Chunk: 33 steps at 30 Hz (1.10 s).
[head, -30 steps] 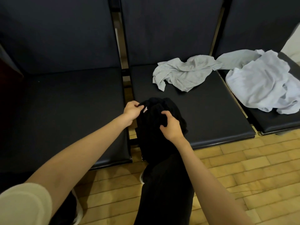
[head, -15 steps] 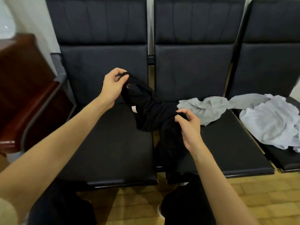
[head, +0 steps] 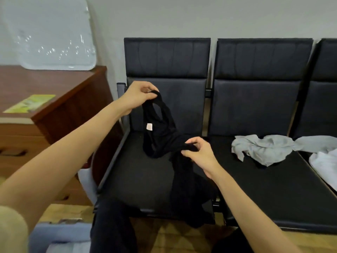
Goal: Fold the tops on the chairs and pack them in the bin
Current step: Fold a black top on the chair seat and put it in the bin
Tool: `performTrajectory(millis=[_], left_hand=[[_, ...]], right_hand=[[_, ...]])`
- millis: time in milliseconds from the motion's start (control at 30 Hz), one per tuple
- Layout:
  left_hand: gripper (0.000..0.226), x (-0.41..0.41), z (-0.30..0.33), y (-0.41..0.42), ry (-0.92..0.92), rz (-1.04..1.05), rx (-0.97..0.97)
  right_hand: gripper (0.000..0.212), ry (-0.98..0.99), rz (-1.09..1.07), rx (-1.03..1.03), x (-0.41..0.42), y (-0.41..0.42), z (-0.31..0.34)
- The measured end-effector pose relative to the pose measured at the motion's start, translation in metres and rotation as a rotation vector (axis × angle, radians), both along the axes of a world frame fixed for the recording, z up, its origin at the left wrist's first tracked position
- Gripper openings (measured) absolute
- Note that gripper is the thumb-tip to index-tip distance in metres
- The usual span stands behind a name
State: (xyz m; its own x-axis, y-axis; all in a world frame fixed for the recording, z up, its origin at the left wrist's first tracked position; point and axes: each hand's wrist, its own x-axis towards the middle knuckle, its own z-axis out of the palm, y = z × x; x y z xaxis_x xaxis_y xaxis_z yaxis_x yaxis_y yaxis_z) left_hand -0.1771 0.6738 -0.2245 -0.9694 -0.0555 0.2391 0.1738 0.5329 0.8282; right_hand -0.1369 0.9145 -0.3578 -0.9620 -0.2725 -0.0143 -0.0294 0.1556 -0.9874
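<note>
A black top (head: 164, 139) with a small pale label hangs between my hands above the left chair's seat (head: 138, 176). My left hand (head: 138, 96) pinches one shoulder strap, raised in front of the backrest. Lower and to the right, my right hand (head: 198, 152) pinches the other strap; the rest of the top drapes over the seat's front edge. A crumpled grey top (head: 264, 148) lies on the middle chair (head: 273, 179). A white top (head: 324, 163) shows at the right edge. At the bottom left, part of a blue-grey bin (head: 60, 234) shows.
A wooden cabinet (head: 54, 106) stands left of the chairs, with a clear plastic lid (head: 49, 33) leaning on the wall above it and a yellow-green leaflet (head: 29, 104) on top. My dark-trousered legs (head: 113, 229) are in front of the left chair. Wooden floor lies below.
The black top has been lifted from the gap between the chairs up and left over the left seat. My hands have moved apart, spreading the straps; my view has risen and swung left.
</note>
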Motion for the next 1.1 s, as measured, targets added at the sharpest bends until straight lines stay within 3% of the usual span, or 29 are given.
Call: performTrajectory(millis=[67,167,300,500,667,833,900,1000,1100], left_hand=[[0.016,0.009,-0.009,-0.008,-0.095,-0.032,-0.053],[0.012,0.021,-0.022,-0.018,-0.178,-0.126,-0.116],[0.014,0.039,-0.037,-0.018,-0.135,-0.248,-0.157],[0.014,0.048,-0.054,-0.022,-0.045,-0.169,-0.072],[0.014,0.061,-0.067,-0.02,-0.099,-0.152,0.072],[0.024,0.077,-0.114,-0.027,-0.298,-0.17,0.489],[0.027,0.078,-0.142,-0.03,-0.365,-0.108,0.486],[0.033,0.076,-0.182,-0.028,-0.481,0.016,0.312],[0.047,0.076,-0.213,-0.023,-0.642,0.017,0.324]], right_hand=[[0.025,-0.072,0.127,0.163,0.002,-0.01,-0.006],[0.033,0.045,0.101,0.211,-0.002,-0.027,0.007],[0.045,0.172,0.138,0.12,-0.011,-0.054,0.033],[0.009,0.026,0.269,0.043,-0.01,-0.072,0.036],[0.013,-0.159,0.398,-0.239,-0.004,-0.077,0.036],[0.016,-0.401,0.407,-0.397,-0.004,-0.079,0.044],[0.021,-0.466,0.344,-0.451,-0.002,-0.078,0.048],[0.034,-0.476,0.282,-0.452,0.001,-0.073,0.051],[0.027,-0.477,0.282,-0.449,0.004,-0.068,0.052]])
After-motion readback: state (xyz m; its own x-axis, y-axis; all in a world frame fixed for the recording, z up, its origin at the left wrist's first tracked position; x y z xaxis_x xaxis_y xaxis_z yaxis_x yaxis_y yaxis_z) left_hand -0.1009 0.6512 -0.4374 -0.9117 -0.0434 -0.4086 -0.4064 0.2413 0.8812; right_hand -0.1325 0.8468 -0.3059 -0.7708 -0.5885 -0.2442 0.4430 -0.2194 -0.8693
